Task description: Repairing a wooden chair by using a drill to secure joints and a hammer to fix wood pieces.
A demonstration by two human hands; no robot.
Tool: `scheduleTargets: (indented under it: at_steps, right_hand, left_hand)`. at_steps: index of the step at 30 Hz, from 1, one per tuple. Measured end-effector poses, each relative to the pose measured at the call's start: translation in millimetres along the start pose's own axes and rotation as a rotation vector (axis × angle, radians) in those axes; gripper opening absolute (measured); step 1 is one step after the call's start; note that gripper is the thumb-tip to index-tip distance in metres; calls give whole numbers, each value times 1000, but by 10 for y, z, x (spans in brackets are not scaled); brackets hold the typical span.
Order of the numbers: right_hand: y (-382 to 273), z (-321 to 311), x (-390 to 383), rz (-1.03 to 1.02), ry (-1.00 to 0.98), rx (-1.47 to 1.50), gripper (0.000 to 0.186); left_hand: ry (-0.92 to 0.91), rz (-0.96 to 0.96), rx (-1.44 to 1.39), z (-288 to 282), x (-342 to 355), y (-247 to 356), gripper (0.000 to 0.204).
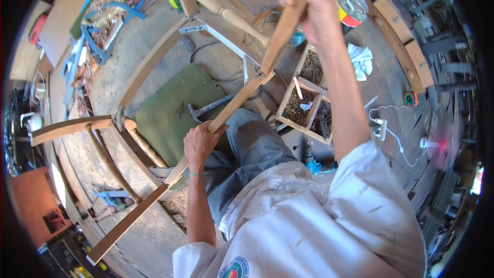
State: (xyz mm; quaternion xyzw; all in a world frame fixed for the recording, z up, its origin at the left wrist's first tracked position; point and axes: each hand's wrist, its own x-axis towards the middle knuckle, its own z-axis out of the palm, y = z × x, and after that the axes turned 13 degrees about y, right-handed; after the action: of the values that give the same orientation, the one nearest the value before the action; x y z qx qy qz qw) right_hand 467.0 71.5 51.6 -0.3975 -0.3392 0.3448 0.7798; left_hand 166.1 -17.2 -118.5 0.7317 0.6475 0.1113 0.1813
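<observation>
Brown wood up first: big chair frame w/ turned spindles (239, 99), tilted over the floor, long rail running diag. in front of the person's legs. Under it, a flat dull-green sheet (177, 108), partly hidden by the frame. On the R, a light-wood box w/ compartments (301, 127), on the floor. Next size down, a dark metal hammer (218, 102), just beside the rail, head toward the sheet. Now the hands, both on the rail: R hand (315, 13) far up near the top, fingers wrapped round the wood; L hand (200, 144) lower, fingers closed over it too. Yellow-and-red can (352, 10) stands just beyond the R wrist. Smallest: thin rusty nails (310, 67), loose in the box.
</observation>
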Motion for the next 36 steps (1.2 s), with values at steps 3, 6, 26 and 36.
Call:
scheduleTargets:
  at_steps: [3, 6, 26, 36]
  right_hand:
    - [43, 36, -8, -19, -18, 35, 26]
    - [39, 1, 42, -37, -62, 42, 24]
    - [54, -11, 29, -45, -79, 26, 22]
    - [42, -73, 18, -34, -78, 60, 24]
  left_hand:
    - [26, 2, 38, 23, 7, -24, 54]
    - [31, -19, 67, 20, 16, -1, 56]
    - [28, -63, 69, 31, -7, -1, 56]
    - [69, -62, 81, 20, -27, -24, 55]
